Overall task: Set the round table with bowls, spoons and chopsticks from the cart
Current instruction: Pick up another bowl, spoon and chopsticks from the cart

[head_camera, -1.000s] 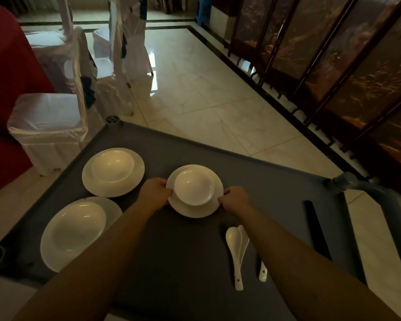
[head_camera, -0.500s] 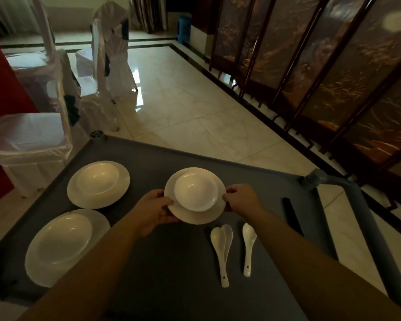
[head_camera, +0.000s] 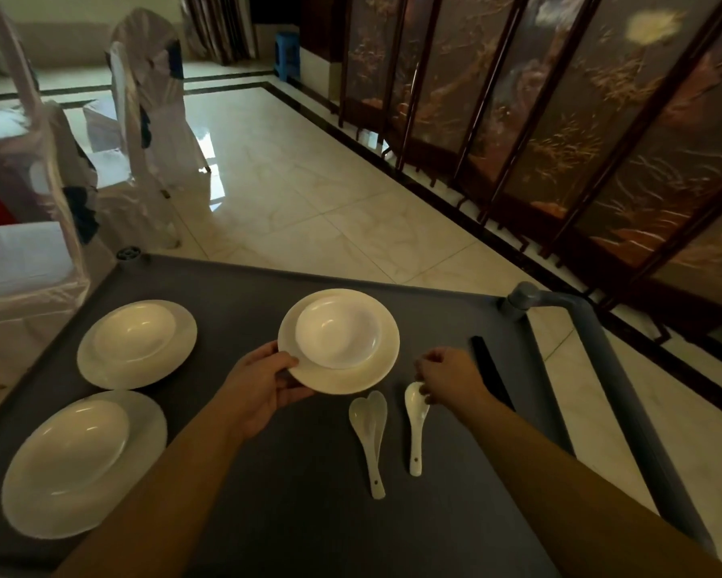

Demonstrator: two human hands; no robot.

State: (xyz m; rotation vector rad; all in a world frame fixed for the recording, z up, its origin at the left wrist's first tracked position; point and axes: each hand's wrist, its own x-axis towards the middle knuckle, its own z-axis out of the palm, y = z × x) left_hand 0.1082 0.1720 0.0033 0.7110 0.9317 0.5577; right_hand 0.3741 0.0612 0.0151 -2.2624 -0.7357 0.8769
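Your left hand (head_camera: 263,390) has its fingers clamped on the near-left rim of the plate (head_camera: 367,369), thumb on top and the rest underneath, with a bowl (head_camera: 337,331) sitting in its well. The plate looks held just above the cart (head_camera: 267,473), though how far it clears the surface is hard to tell. Your right hand (head_camera: 447,375) is off the plate, its fingers curled down and closing on the bowl end of the single spoon (head_camera: 415,423); they touch it but you have not lifted it.

Since one hand carries plate and bowl, keep the plate level so the bowl does not slide toward the rim. Pinch the spoon at its neck, not the smooth bowl end, and lift it straight up, clear of the stacked pair of spoons (head_camera: 372,435) just beside it. The dark chopsticks (head_camera: 490,369) lie right of your hand, near the cart handle (head_camera: 593,340). Two more plate-and-bowl sets (head_camera: 136,344) wait at the left.
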